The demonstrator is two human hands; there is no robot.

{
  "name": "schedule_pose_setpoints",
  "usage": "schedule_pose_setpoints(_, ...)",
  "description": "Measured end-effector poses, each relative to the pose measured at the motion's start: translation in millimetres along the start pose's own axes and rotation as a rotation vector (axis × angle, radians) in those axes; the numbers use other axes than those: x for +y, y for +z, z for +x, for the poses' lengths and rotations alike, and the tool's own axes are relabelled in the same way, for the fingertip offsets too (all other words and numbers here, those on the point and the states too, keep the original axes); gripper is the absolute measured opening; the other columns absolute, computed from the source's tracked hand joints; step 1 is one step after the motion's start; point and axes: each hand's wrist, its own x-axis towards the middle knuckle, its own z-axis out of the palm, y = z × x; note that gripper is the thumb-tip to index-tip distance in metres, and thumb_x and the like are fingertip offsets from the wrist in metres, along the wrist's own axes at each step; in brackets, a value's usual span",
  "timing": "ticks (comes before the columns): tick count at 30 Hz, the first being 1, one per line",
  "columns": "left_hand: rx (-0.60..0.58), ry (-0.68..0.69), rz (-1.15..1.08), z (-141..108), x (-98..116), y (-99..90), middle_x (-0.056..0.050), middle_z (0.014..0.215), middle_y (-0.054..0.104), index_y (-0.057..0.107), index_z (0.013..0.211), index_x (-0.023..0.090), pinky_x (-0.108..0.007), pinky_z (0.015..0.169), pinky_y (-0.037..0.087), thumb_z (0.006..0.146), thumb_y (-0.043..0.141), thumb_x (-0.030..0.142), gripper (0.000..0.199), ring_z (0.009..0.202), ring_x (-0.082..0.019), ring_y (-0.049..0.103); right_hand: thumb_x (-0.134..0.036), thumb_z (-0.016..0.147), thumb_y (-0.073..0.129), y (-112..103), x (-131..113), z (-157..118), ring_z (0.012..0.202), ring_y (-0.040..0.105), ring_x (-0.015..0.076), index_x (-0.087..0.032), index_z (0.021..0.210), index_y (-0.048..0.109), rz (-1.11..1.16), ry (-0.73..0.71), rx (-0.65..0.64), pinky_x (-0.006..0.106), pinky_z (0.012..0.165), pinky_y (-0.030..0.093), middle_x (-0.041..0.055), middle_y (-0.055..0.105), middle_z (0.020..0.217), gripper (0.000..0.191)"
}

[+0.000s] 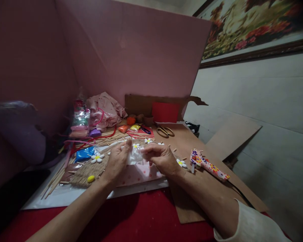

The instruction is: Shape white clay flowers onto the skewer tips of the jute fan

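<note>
My left hand grips a small clear plastic packet of white clay, thumb on top. At the packet's right side, my right hand has its thumb and fingers pinched together on the plastic. Beneath both hands lies a twine-woven piece with stick ends poking out round its edge. White flowers with yellow centres sit on it, and a yellow oval lump rests near its lower left. Pink dotted cloth covers its front part.
To the right lies a flowered glue gun with a black cord. Gold-handled scissors rest on the brown board. A blue clay packet, thin sticks, bagged clay and crumpled pink cloth are at left and behind.
</note>
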Motion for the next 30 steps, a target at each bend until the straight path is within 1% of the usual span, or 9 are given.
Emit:
schedule_pose_setpoints(3,-0.006,-0.054,-0.072,0,-1,1.6,0.005,0.051,0.043,0.048,0.059,0.017,-0.019,0.040,0.027,0.072,0.056,0.060,0.046,0.044,-0.007,0.034,-0.020,0.067,0.070,2,-3,-2,0.047,0.052,0.0067,-0.018,0.079,0.068,0.049,0.048,-0.033,0.018,0.041,0.044,-0.0033,0.060,0.059,0.012)
schedule_pose_setpoints(8,0.022,-0.274,-0.319,-1,5,8.0,0.004,0.048,0.048,0.048,0.060,0.018,-0.018,0.037,0.030,0.063,0.067,0.057,0.044,0.039,-0.008,0.040,-0.021,0.061,0.077,3,-9,-1,0.049,0.053,0.0064,-0.017,0.072,0.067,0.189,0.060,-0.018,0.019,0.046,0.045,-0.0042,0.059,0.057,0.015)
schedule_pose_setpoints(12,0.078,-0.362,-0.435,-3,10,10.6,0.006,0.045,0.045,0.046,0.060,0.018,-0.017,0.032,0.026,0.059,0.071,0.052,0.042,0.034,-0.006,0.036,-0.021,0.061,0.077,3,-10,0,0.049,0.053,0.0071,-0.017,0.075,0.070,0.205,0.065,-0.003,0.020,0.046,0.044,-0.0034,0.060,0.058,0.016)
schedule_pose_setpoints(15,0.048,-0.345,-0.419,-3,10,8.8,0.007,0.044,0.043,0.046,0.059,0.018,-0.017,0.032,0.027,0.061,0.070,0.054,0.044,0.033,-0.006,0.035,-0.021,0.065,0.074,2,-6,-1,0.050,0.052,0.0069,-0.018,0.080,0.072,0.114,0.028,-0.032,0.021,0.048,0.045,-0.0025,0.061,0.061,0.016)
schedule_pose_setpoints(17,0.049,-0.274,-0.336,-2,8,6.2,0.006,0.044,0.044,0.045,0.058,0.018,-0.018,0.033,0.028,0.062,0.068,0.055,0.044,0.034,-0.006,0.036,-0.021,0.067,0.073,1,-4,-2,0.052,0.053,0.0071,-0.019,0.083,0.072,0.051,-0.013,-0.066,0.021,0.049,0.046,-0.0015,0.061,0.067,0.016)
schedule_pose_setpoints(20,0.070,-0.132,-0.162,-1,5,2.0,0.007,0.043,0.040,0.045,0.055,0.017,-0.018,0.034,0.025,0.066,0.065,0.057,0.046,0.035,-0.006,0.033,-0.021,0.065,0.074,2,-4,-3,0.058,0.054,0.0085,-0.019,0.082,0.071,-0.025,-0.043,-0.079,0.022,0.050,0.048,0.0005,0.061,0.076,0.017)
schedule_pose_setpoints(23,0.064,-0.044,-0.073,-1,4,0.1,0.006,0.044,0.039,0.046,0.054,0.017,-0.018,0.036,0.023,0.068,0.063,0.057,0.046,0.038,-0.005,0.031,-0.022,0.065,0.074,3,-4,-5,0.055,0.054,0.0082,-0.019,0.081,0.071,-0.050,-0.036,-0.059,0.022,0.050,0.048,0.0000,0.061,0.073,0.016)
schedule_pose_setpoints(26,-0.024,-0.113,-0.172,-1,4,0.8,0.005,0.049,0.044,0.048,0.059,0.017,-0.018,0.038,0.025,0.068,0.064,0.056,0.043,0.041,-0.006,0.035,-0.025,0.067,0.073,3,-3,-4,0.051,0.051,0.0076,-0.017,0.083,0.070,-0.049,-0.024,-0.023,0.022,0.048,0.046,-0.0023,0.057,0.064,0.017)
schedule_pose_setpoints(30,-0.180,-0.203,-0.381,0,1,1.6,0.005,0.053,0.045,0.051,0.067,0.016,-0.017,0.040,0.025,0.070,0.067,0.048,0.035,0.043,-0.006,0.036,-0.026,0.066,0.074,-1,0,-1,0.051,0.050,0.0075,-0.017,0.082,0.069,-0.030,-0.026,0.061,0.022,0.048,0.045,-0.0030,0.056,0.062,0.019)
